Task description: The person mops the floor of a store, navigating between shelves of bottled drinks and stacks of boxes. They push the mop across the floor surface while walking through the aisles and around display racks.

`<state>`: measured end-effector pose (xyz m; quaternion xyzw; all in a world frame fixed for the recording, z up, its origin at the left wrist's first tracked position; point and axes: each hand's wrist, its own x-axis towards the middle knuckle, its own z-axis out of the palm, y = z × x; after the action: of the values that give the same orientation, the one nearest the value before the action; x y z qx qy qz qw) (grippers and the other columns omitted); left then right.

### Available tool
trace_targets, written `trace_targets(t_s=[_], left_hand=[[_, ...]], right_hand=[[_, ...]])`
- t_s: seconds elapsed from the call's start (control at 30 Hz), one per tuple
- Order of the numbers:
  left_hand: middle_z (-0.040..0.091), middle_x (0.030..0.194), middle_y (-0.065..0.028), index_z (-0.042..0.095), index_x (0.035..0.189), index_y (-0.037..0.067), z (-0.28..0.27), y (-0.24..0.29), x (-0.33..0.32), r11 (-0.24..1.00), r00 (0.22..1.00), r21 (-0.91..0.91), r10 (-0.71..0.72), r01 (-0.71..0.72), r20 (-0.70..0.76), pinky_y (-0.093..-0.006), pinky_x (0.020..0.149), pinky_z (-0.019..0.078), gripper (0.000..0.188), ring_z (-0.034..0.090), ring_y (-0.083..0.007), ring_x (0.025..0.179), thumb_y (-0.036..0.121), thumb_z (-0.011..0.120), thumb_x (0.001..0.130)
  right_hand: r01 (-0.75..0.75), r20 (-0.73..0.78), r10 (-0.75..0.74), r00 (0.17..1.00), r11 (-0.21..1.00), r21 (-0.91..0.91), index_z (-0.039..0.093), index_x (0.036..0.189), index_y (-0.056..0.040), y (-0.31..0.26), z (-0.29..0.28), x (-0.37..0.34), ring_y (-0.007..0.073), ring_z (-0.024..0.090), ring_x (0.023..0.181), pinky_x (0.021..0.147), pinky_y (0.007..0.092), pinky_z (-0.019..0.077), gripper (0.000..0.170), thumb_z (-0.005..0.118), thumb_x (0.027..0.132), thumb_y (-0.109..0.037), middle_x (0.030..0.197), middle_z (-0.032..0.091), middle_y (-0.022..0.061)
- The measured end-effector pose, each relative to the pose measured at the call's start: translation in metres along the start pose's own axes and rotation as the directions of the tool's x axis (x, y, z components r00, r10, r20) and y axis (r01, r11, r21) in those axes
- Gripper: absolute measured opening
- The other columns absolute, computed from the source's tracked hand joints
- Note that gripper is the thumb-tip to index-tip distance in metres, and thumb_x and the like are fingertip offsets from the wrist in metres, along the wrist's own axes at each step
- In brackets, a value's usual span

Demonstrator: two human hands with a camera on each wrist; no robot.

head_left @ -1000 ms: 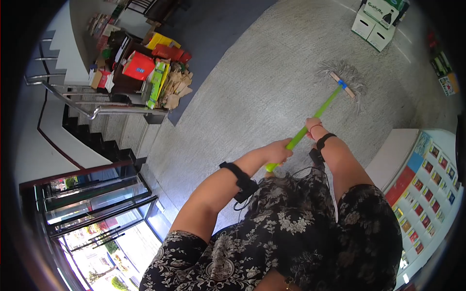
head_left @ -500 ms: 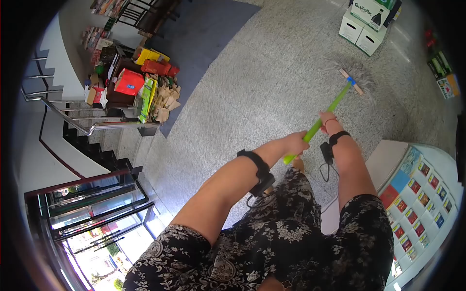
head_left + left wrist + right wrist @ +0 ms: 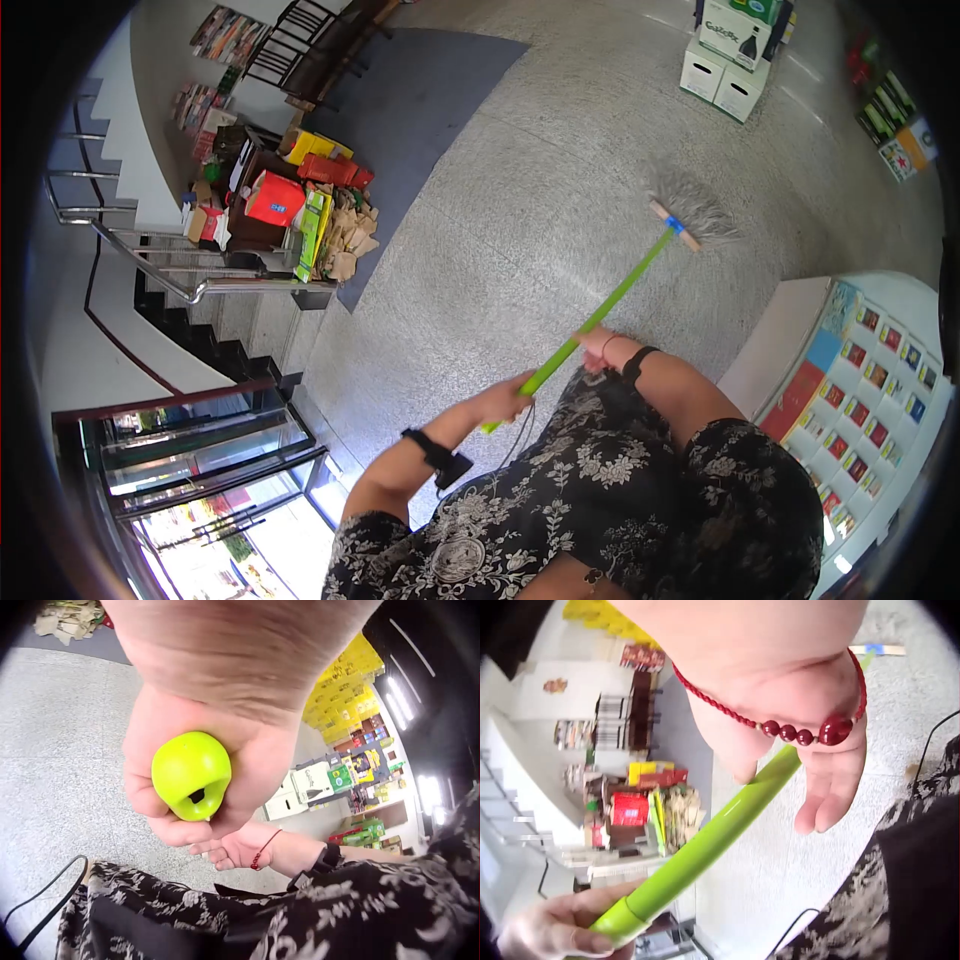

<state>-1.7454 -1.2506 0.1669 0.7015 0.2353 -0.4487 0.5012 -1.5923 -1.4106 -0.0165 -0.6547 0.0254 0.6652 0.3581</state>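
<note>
A string mop with a green handle (image 3: 620, 287) reaches across the floor, its grey strands (image 3: 700, 205) spread beyond a wooden bar with a blue joint. Close to the body, my left hand (image 3: 500, 402) grips the handle's rear end. The hollow green end cap (image 3: 191, 769) pokes out of that fist in the left wrist view. Farther up the handle is my right hand (image 3: 602, 347), wearing a red beaded bracelet (image 3: 787, 733). Its thumb lies along one side of the handle; two fingers hang loosely past the other side in the right wrist view.
White cartons (image 3: 722, 82) are stacked at the far right. A display cabinet (image 3: 850, 400) stands close on the right. At left are a heap of boxes and cardboard (image 3: 345, 235), a stair railing (image 3: 190, 285) and a glass door (image 3: 200, 470). Grey matting (image 3: 430, 110) covers part of the floor.
Both hands have drawn back toward the body and leftward, pulling the mop with them. The mop head slid nearer across the floor, after a slight shift to the right earlier.
</note>
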Motion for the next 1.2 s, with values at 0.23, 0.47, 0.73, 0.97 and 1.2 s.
trace_targets(t_s=[0.23, 0.47, 0.73, 0.97, 1.2], left_hand=[[0.052, 0.066, -0.0066, 0.022, 0.141, 0.015, 0.02, -0.049, -0.073, 0.995, 0.995, 0.03, -0.097, 0.098, -0.034, -0.0298, 0.055, 0.0453, 0.066, 0.052, -0.0159, 0.052, 0.025, 0.054, 0.084], [0.053, 0.065, -0.0074, 0.023, 0.14, 0.014, 0.002, 0.014, -0.052, 0.987, 0.998, 0.155, -0.042, 0.048, -0.039, -0.0305, 0.054, 0.0456, 0.065, 0.053, -0.0172, 0.051, 0.024, 0.053, 0.083], [0.051, 0.063, -0.0067, 0.025, 0.139, 0.009, -0.011, 0.192, 0.058, 0.974, 0.999, 0.222, 0.04, -0.044, 0.021, -0.0298, 0.05, 0.0445, 0.064, 0.051, -0.0158, 0.049, 0.023, 0.053, 0.084], [0.049, 0.066, -0.0043, 0.03, 0.137, 0.011, 0.036, 0.362, 0.207, 0.987, 0.993, 0.114, 0.107, -0.112, 0.041, -0.0276, 0.047, 0.0432, 0.058, 0.047, -0.0126, 0.049, 0.019, 0.052, 0.084], [0.052, 0.07, -0.0059, 0.032, 0.135, 0.006, 0.081, 0.485, 0.294, 0.986, 0.984, 0.026, 0.163, -0.166, 0.071, -0.0274, 0.046, 0.044, 0.057, 0.051, -0.0127, 0.054, 0.018, 0.054, 0.083]], right_hand=[[-0.162, 0.313, 0.274, 0.91, 0.926, -0.34, 0.051, 0.109, 0.0095, -0.022, 0.045, -0.025, 0.0266, 0.063, 0.064, 0.055, 0.0344, 0.0538, 0.07, 0.044, 0.085, -0.055, 0.095, 0.062, 0.021], [-0.131, 0.233, 0.188, 0.954, 0.962, -0.24, 0.044, 0.111, 0.0145, -0.038, -0.004, -0.035, 0.0306, 0.065, 0.067, 0.053, 0.0406, 0.0546, 0.073, 0.045, 0.084, -0.054, 0.096, 0.06, 0.0266], [-0.025, -0.102, 0.014, 0.995, 0.993, -0.115, 0.051, 0.096, 0.0104, -0.052, -0.174, -0.049, 0.0298, 0.064, 0.062, 0.05, 0.0405, 0.0537, 0.059, 0.041, 0.087, -0.047, 0.08, 0.061, 0.0231], [-0.078, -0.349, 0.171, 0.921, 0.961, 0.265, 0.054, 0.087, 0.0034, -0.037, -0.391, -0.022, 0.0253, 0.062, 0.055, 0.045, 0.0394, 0.0503, 0.035, 0.033, 0.09, -0.024, 0.073, 0.062, 0.0214], [-0.014, -0.504, 0.172, 0.846, 0.953, 0.301, 0.055, 0.09, 0.0028, -0.033, -0.539, -0.062, 0.0247, 0.062, 0.055, 0.047, 0.0378, 0.0521, 0.031, 0.036, 0.087, -0.02, 0.073, 0.062, 0.0191]])
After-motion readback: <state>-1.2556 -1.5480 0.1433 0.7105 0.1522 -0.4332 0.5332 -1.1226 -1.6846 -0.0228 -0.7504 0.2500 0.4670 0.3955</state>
